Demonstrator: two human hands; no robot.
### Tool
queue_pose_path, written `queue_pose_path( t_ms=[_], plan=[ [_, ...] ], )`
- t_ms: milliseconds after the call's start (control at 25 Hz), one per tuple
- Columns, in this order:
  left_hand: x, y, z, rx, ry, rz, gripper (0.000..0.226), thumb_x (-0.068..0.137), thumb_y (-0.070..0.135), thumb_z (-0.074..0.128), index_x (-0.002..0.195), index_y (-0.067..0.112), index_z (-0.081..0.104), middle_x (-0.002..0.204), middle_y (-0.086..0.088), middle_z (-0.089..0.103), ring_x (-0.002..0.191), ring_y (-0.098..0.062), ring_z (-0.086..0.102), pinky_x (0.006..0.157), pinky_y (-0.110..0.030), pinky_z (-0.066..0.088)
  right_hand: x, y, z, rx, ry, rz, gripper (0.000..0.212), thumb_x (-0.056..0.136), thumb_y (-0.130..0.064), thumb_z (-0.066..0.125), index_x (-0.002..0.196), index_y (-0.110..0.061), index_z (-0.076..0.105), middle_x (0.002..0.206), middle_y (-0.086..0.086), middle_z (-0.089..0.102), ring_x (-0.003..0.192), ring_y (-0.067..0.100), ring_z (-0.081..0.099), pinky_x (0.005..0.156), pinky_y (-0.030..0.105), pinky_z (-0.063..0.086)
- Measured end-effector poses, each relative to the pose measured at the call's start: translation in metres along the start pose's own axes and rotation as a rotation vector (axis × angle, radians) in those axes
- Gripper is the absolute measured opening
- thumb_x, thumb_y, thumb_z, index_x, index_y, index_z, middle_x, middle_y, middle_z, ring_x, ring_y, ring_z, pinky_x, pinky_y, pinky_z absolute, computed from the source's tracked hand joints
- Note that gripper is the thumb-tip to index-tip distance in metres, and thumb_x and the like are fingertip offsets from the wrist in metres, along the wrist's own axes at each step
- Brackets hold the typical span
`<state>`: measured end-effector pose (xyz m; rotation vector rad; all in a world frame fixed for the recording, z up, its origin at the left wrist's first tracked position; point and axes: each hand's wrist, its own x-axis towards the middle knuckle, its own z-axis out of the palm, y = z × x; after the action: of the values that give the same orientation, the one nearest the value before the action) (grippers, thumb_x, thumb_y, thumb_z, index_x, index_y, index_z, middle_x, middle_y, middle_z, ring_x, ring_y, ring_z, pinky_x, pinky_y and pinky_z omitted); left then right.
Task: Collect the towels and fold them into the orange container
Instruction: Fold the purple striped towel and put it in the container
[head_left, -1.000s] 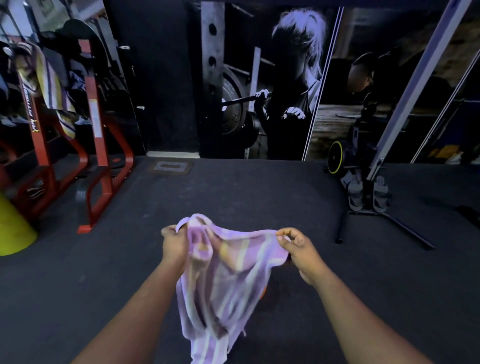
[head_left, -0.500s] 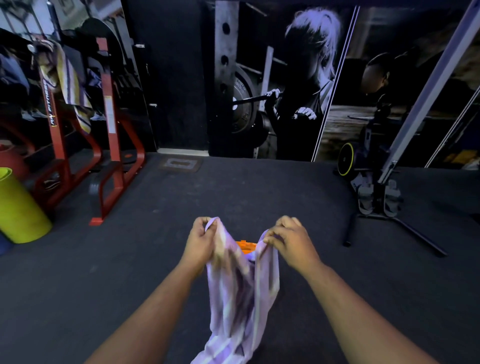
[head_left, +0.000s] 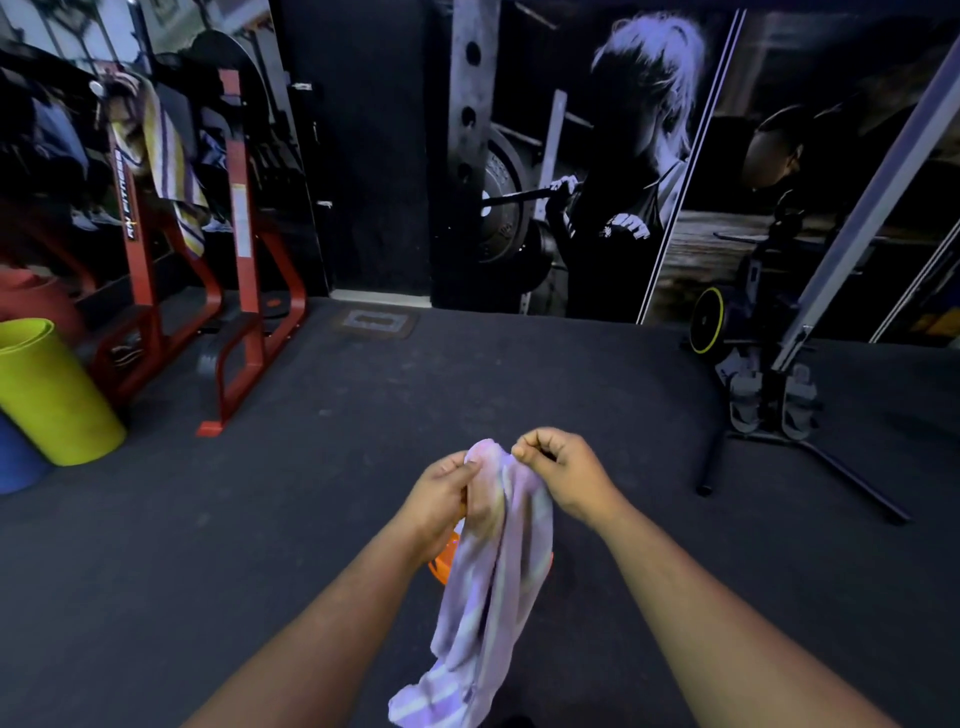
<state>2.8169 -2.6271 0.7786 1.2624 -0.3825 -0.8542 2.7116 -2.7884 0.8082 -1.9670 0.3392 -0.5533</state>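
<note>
A pale lilac striped cloth towel (head_left: 493, 582) is held up in front of the body, gathered at its top and hanging down in long folds, with its lower end bunched near the bottom of the view. Its top edge is gripped by the left hand (head_left: 441, 499), whose fingers are curled round the fabric. The same top is met by the right hand (head_left: 563, 475), whose fingers are curled with the thumb against the fingertips just beside the towel's upper corner; whether a bit of cloth is actually pinched there cannot be told. Behind the towel and the left wrist, a small part of an orange plastic container (head_left: 442, 564) is seen on the dark grey floor (head_left: 322, 493), mostly hidden.

Farther off on the left, a rolled yellow-green mat (head_left: 52, 395) is stood on the floor. Beyond it, a second striped yellow and purple towel (head_left: 169, 161) is draped over a red metal gym frame (head_left: 241, 270). On the right, a black exercise machine with foot pedals (head_left: 769, 400) is placed near the wall.
</note>
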Motion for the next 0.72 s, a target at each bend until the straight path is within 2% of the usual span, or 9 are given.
queue_pose_path(
  t_ms=[200,320,480,560,640,720],
  plan=[
    [-0.005,0.002,0.012,0.044,0.001,-0.002,0.015,0.108,0.015,0.046,0.109,0.004,0.057,0.093,-0.009,0.068,0.083,-0.016,0.063,0.073,-0.028,0.053,0.008,-0.018,0.013,0.092,-0.047,0.013,0.02,0.094,-0.004,0.068,0.08,-0.018,0.07,0.075,-0.01,0.069,0.07,-0.005,0.06,0.067,0.016,0.048],
    [-0.006,0.006,0.01,0.064,0.003,0.052,0.022,0.108,0.019,0.049,0.109,0.002,0.063,0.09,-0.009,0.071,0.079,-0.016,0.066,0.066,-0.025,0.053,0.01,-0.024,0.015,0.119,-0.042,0.035,0.016,0.096,-0.006,0.067,0.083,-0.014,0.072,0.075,-0.01,0.07,0.069,-0.004,0.061,0.066,0.016,0.048],
    [-0.009,0.01,0.01,0.071,0.036,0.092,0.022,0.105,0.017,0.055,0.106,0.0,0.07,0.09,-0.013,0.073,0.081,-0.021,0.067,0.066,-0.027,0.055,0.007,-0.031,0.016,0.185,-0.053,0.081,0.014,0.098,-0.008,0.064,0.085,-0.008,0.071,0.069,-0.01,0.07,0.063,-0.004,0.06,0.058,0.014,0.046],
    [-0.01,0.009,0.012,0.064,0.002,0.099,0.026,0.106,0.017,0.054,0.109,-0.003,0.069,0.093,-0.015,0.073,0.084,-0.022,0.068,0.071,-0.028,0.056,0.011,-0.029,0.018,0.108,-0.02,0.077,0.014,0.097,-0.012,0.067,0.085,-0.008,0.072,0.07,-0.008,0.071,0.062,-0.003,0.06,0.059,0.018,0.046],
    [-0.01,0.006,0.013,0.005,-0.048,0.111,0.03,0.106,0.019,0.053,0.113,-0.005,0.069,0.101,-0.021,0.073,0.093,-0.025,0.07,0.082,-0.033,0.056,0.016,-0.022,0.018,-0.007,0.032,0.064,0.012,0.094,-0.017,0.073,0.083,-0.013,0.074,0.074,-0.005,0.073,0.067,0.001,0.063,0.064,0.026,0.05],
    [-0.012,0.007,0.011,-0.012,-0.08,0.131,0.03,0.105,0.021,0.056,0.113,-0.005,0.07,0.106,-0.024,0.073,0.095,-0.027,0.07,0.085,-0.035,0.056,0.017,-0.019,0.018,-0.08,0.066,0.063,0.011,0.09,-0.021,0.076,0.079,-0.019,0.074,0.076,-0.005,0.075,0.07,0.004,0.066,0.067,0.029,0.053]
  ],
)
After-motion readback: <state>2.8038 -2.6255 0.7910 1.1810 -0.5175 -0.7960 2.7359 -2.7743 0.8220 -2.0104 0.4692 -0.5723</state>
